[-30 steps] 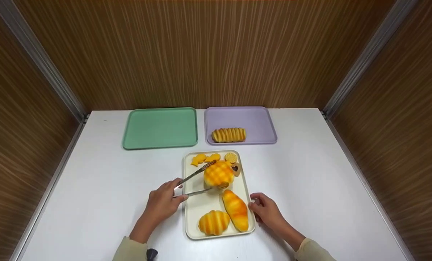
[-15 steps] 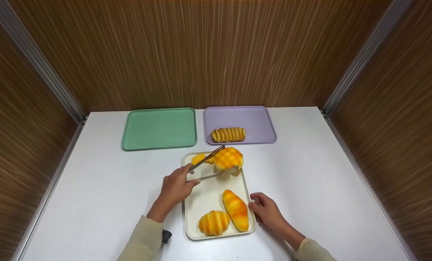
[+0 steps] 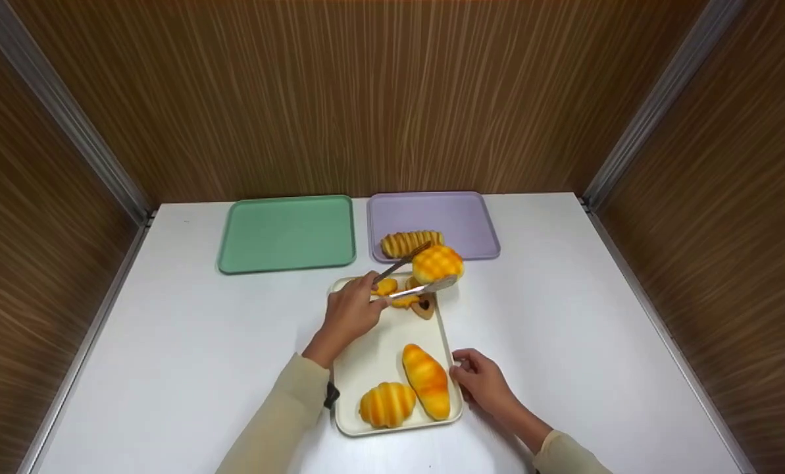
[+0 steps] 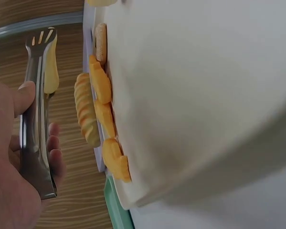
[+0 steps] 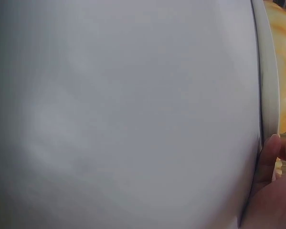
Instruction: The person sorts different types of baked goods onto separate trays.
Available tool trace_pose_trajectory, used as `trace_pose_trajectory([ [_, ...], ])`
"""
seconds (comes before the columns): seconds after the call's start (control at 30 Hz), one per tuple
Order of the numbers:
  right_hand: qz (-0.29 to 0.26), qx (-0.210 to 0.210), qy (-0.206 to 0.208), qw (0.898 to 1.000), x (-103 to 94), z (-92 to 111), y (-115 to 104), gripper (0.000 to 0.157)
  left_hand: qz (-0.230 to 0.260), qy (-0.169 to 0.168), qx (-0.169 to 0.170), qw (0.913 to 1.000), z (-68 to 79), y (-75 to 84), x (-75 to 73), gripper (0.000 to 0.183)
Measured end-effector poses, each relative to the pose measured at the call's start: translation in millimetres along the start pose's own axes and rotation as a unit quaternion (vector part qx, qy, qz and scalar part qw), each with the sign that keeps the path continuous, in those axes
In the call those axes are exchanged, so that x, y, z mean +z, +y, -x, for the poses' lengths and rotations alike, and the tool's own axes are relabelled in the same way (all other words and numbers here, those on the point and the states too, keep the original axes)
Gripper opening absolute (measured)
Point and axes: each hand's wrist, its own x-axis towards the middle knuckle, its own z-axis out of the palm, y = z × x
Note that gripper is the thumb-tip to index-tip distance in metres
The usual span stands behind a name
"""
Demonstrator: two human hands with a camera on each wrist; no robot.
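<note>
My left hand (image 3: 353,309) grips a pair of metal tongs (image 4: 35,109), its thumb along one arm and fingers along the other. Between the tong ends is a round bun (image 3: 437,264) with a checkered golden top, lifted over the far right corner of the cream tray (image 3: 376,352). Part of it shows behind the tongs in the left wrist view. My right hand (image 3: 487,382) holds the tray's right rim with thumb and fingertips. On that tray lie a long roll (image 3: 426,382), a striped croissant (image 3: 388,405), a heart cookie (image 3: 423,307) and several small orange pieces (image 4: 102,86).
Behind the cream tray stand a green tray (image 3: 287,234) at left and a lilac tray (image 3: 458,217) at right. A ridged loaf (image 3: 402,243) lies on the lilac tray's front left. Wood-grain panels (image 3: 392,99) wall the white table on the back and sides.
My left hand has carried the checkered bun in the tongs up off the tray, away from me and to the right. My right hand has stayed at the tray's rim.
</note>
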Motion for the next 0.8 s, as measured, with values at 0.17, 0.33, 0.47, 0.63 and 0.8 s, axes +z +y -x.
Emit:
trace_pose_trajectory([
  [0.17,0.001,-0.005,0.001,1.000,0.1,-2,-4,0.030,0.010,-0.007,-0.007,0.9999,-22.6,12.3,4.0,0.052],
  [0.33,0.010,0.005,0.000,1.000,-0.9,1,-2,0.031,-0.004,-0.016,-0.002,0.9999,-42.2,27.3,16.6,0.061],
  [0.47,0.013,0.020,-0.001,1.000,-1.4,1,2,0.032,-0.025,-0.031,0.002,0.9992,-57.8,38.7,27.7,0.064],
  [0.63,0.015,0.022,-0.001,1.000,-1.5,0,2,0.032,-0.032,-0.042,0.000,0.9986,-78.0,49.1,37.7,0.066],
  [0.8,0.006,0.014,-0.001,1.000,0.2,0,0,0.033,-0.033,-0.040,-0.008,0.9986,-94.4,55.7,46.1,0.062],
])
